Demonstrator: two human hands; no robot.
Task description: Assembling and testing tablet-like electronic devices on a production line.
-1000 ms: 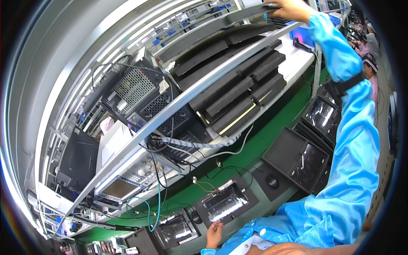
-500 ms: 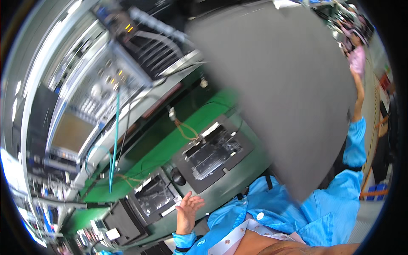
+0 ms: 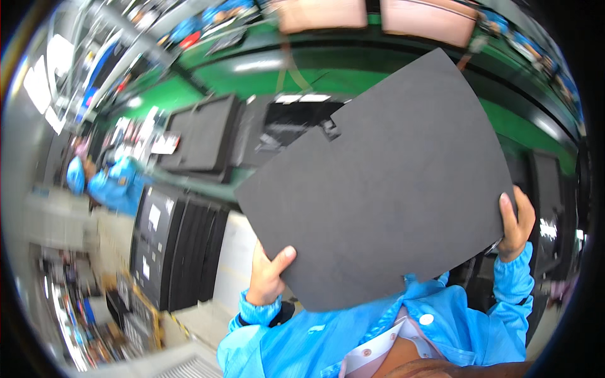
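A large dark grey foam sheet [image 3: 391, 183] is held out in front of me, tilted, and fills the middle of the view. A small notch shows near its upper left edge. My left hand [image 3: 270, 272] grips its lower left side, thumb on top and fingers underneath. At the right edge my right hand [image 3: 517, 220] pinches the sheet, thumb on its face. Behind the sheet, a black foam tray [image 3: 249, 135] with a glossy dark panel [image 3: 296, 120] in it is partly covered.
A closed black tray [image 3: 196, 135] lies on the green bench to the left, and another dark tray [image 3: 547, 189] is at the right. Black cases [image 3: 179, 246] stand stacked beside the bench. A person in blue [image 3: 120, 183] is farther left.
My left hand, earlier empty and open, now holds the sheet. The sheet has come down from the raised right hand to in front of me. My view has turned along the bench.
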